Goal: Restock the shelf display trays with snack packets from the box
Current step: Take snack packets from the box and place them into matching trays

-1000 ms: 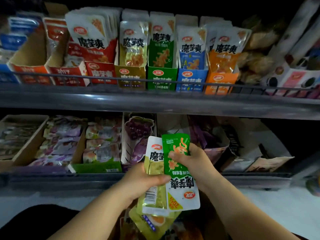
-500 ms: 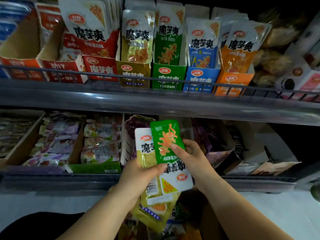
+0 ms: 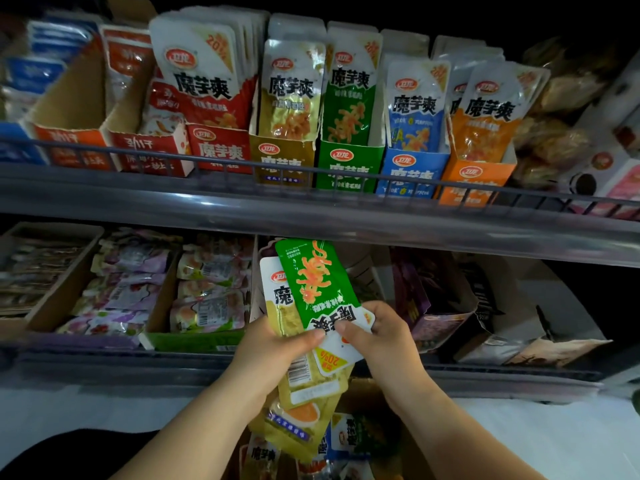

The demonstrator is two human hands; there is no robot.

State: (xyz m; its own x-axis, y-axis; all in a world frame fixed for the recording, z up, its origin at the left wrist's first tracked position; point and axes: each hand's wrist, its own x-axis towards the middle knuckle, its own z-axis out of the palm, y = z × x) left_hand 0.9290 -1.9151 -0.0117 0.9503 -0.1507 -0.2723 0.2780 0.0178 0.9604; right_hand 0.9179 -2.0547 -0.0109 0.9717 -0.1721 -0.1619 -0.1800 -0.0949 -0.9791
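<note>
My left hand (image 3: 277, 351) grips a stack of yellow snack packets (image 3: 284, 317) in front of the lower shelf. My right hand (image 3: 381, 337) pinches a green packet (image 3: 315, 282) by its white end; the packet is upside down and lies over the yellow stack. On the upper shelf stand display trays of the same snack: red (image 3: 221, 150), yellow (image 3: 280, 164), green (image 3: 349, 168), blue (image 3: 412, 171) and orange (image 3: 474, 181). The box (image 3: 370, 396) with more packets (image 3: 263, 455) sits below my hands, mostly hidden.
A wire rail (image 3: 173, 159) runs along the upper shelf's front edge. The lower shelf holds cardboard trays of purple and green packets (image 3: 124, 289) on the left and open purple boxes (image 3: 436, 306) on the right. Pale floor (image 3: 554, 438) lies below.
Both hands have lifted the packets a little toward the upper shelf. My right hand has slid down to the green packet's white end, and the packet now tilts left.
</note>
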